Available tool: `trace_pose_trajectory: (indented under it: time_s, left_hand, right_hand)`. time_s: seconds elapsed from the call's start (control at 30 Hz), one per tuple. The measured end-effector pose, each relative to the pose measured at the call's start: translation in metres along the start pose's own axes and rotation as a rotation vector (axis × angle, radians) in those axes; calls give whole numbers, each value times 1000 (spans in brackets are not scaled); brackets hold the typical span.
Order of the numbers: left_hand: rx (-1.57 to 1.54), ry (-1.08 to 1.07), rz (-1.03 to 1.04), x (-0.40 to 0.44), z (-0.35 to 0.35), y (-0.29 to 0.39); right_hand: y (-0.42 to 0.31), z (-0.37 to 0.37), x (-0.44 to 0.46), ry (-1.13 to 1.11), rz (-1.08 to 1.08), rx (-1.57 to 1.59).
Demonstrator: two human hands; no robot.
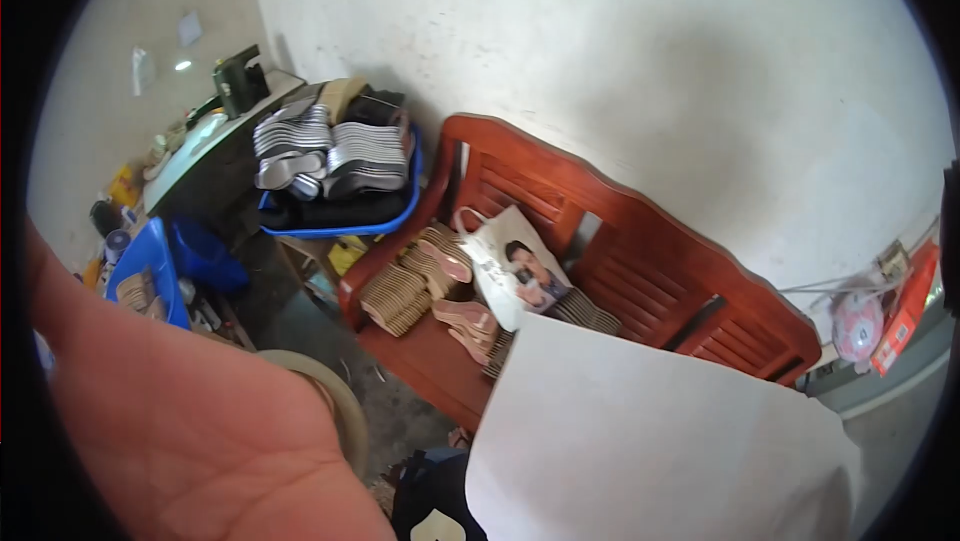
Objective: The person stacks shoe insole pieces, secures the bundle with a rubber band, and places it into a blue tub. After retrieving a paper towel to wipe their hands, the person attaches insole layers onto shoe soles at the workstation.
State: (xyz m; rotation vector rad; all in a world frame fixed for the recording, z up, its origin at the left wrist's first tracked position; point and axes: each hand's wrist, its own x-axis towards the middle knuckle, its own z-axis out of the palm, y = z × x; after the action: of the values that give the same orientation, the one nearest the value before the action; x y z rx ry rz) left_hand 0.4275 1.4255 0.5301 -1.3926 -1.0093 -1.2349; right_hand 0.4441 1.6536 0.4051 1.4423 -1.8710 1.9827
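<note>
My left hand (220, 431) fills the lower left, very close to the camera, with the palm turned towards it. Its fingers run out of the picture, so their pose is hidden, and nothing held can be made out. My right hand is not in view. At the lower right lies a broad white flat surface (660, 431), a sheet or a tabletop. Beyond it stands a red wooden bench (640, 261) bearing stacks of tan shoe insoles (400, 296) and a white tote bag (512, 271) with a printed picture.
Left of the bench, a blue crate (345, 231) holds silver and black insoles (367, 156). A green sewing machine (238, 83) stands on a table at the back left. Nearer are another blue bin (150, 261) and a round pale rim (345, 411). A pink-and-white round object (858, 326) hangs at right.
</note>
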Motion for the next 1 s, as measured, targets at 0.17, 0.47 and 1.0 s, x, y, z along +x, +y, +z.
trace_pose_trajectory:
  time_s: [0.17, 0.47, 1.0]
  left_hand:
    - [95, 8, 10, 3, -58, 10]
    - [279, -58, 40, 21, -81, 56]
    - [467, -106, 101, 49, -80, 104]
  right_hand:
    - [31, 47, 39, -72, -19, 158]
    - [22, 83, 57, -170, -109, 420]
    - [-2, 83, 56, -247, -208, 616]
